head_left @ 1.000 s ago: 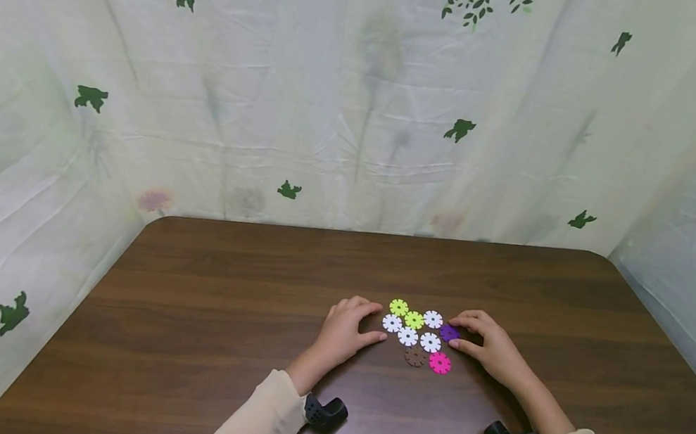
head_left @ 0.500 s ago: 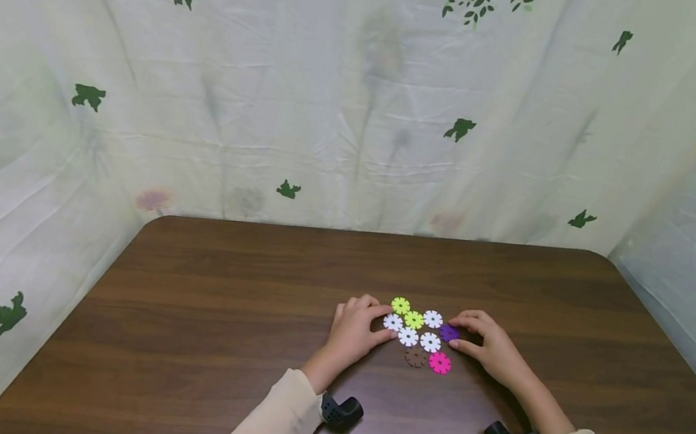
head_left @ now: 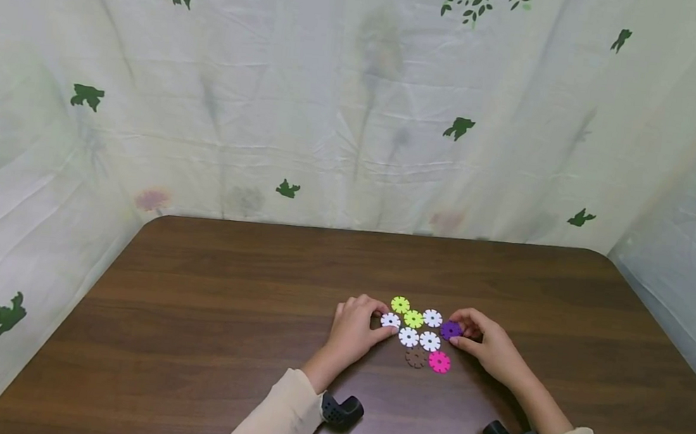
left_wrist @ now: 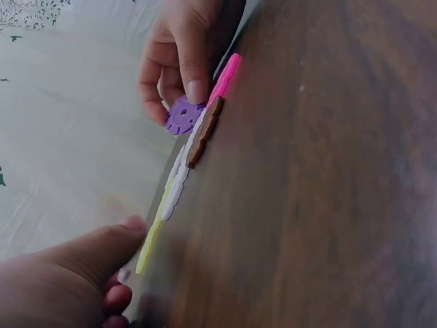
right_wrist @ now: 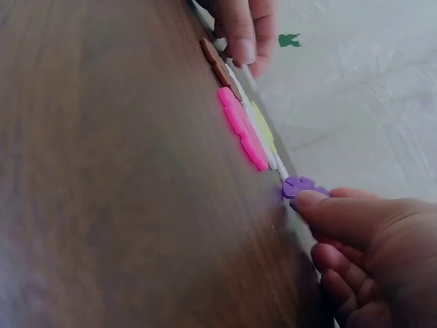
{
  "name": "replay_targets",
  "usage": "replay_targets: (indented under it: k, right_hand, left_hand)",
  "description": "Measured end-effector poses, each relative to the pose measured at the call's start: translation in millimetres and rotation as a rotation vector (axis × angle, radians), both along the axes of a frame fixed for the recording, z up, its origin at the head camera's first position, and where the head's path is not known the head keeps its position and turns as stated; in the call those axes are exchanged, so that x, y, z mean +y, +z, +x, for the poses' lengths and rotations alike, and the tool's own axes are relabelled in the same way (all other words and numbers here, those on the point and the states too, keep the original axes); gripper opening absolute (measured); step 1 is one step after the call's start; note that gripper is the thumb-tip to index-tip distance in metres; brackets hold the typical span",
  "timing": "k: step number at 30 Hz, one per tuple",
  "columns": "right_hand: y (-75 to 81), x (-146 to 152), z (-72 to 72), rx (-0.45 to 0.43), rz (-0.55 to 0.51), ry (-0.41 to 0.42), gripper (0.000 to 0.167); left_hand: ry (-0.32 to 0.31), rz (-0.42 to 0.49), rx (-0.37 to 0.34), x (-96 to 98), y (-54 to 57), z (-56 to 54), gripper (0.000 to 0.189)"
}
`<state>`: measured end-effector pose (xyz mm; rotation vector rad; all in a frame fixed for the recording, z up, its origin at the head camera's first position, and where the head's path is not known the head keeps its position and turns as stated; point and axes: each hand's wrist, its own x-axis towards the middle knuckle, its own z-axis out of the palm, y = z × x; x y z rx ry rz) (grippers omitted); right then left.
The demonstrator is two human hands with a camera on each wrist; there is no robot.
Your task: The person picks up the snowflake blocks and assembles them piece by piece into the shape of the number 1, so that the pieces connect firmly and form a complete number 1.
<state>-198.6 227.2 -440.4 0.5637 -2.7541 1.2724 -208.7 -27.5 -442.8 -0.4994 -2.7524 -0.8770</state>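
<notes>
My right hand pinches a purple notched interlocking disc between thumb and fingers. In the left wrist view this purple disc is tilted up off the table. My left hand pinches a white notched disc at the left of the cluster; in the left wrist view the thumb mostly hides it. Between the hands lie two yellow-green discs, one at the back, more white discs, a brown disc and a pink disc, all flat and close together.
The discs lie on a brown wooden table with rounded far corners. Behind it hangs a pale curtain with green leaf and bird prints. Black wrist devices sit at both sleeve cuffs.
My left hand has moved right to the cluster and taken hold of the white disc, shifting it slightly left. The purple disc has risen and tilted in my right fingers.
</notes>
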Motion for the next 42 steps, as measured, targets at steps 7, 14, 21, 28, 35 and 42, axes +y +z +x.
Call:
replay_targets:
  k: [7, 14, 21, 28, 35, 42]
  right_hand:
    - [8.6, -1, 0.8, -0.059, -0.156, 0.007, 0.017]
    - [20.4, -5, -1.1, -0.115, -0.308, 0.001, 0.019]
    - [41.5, -13, -3.7, -0.112, -0.341, 0.028, 0.022]
    - [65.4, -26, -2.8, -0.102, -0.414, 0.063, 0.021]
    - [79.0, -42, -5.2, -0.06, -0.461, 0.108, 0.016]
    - [88.3, -57, -5.3, -0.052, -0.515, 0.155, 0.014]
  left_hand:
    - [-0.005, 0.128, 0.001, -2.3, 4.6, 0.8, 0.029]
    - [-0.029, 0.173, 0.095, -5.5, 15.0, 3.3, 0.031]
    - [-0.097, 0.165, 0.222, -7.0, 28.4, 8.5, 0.032]
    - [-0.133, 0.228, 0.289, -8.9, 42.0, 13.5, 0.032]
    - [-0.16, 0.304, 0.373, -11.1, 54.7, 14.7, 0.032]
    - [-0.166, 0.323, 0.422, -12.3, 64.8, 15.2, 0.032]
